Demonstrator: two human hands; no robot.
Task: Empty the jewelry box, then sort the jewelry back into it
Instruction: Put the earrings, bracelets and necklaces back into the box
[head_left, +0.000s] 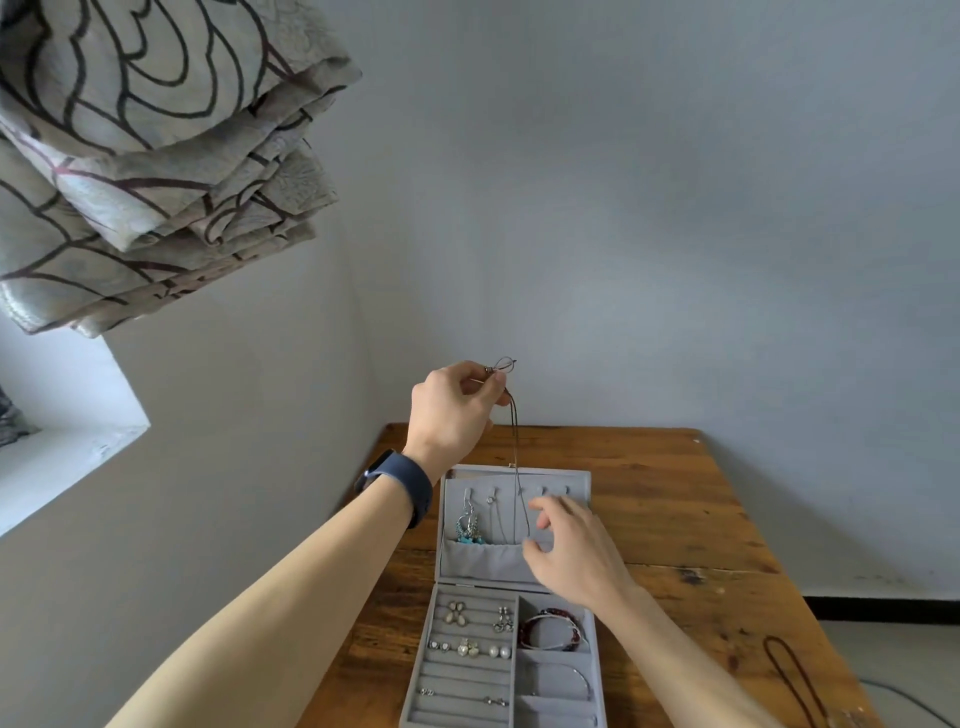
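Observation:
A grey jewelry box (470, 686) lies open on the wooden table (675, 519), its lid (579, 480) standing up at the back. My left hand (452, 410) is raised above the lid and pinches the top of a thin necklace (515, 441), which hangs down into the lid. My right hand (566, 551) hovers in front of the lid's pocket with fingers spread and loosely curled near the necklace's lower end. Turquoise earrings (467, 527) and a chain hang in the lid. Earrings and rings (470, 647) sit in the ring rolls, with a red bracelet (550, 626) and a silver bangle (579, 678) in the right compartments.
A dark cord necklace (795, 680) lies on the table at the right front. A wall stands right behind the table. A patterned curtain (156, 156) hangs top left above a window sill (67, 447).

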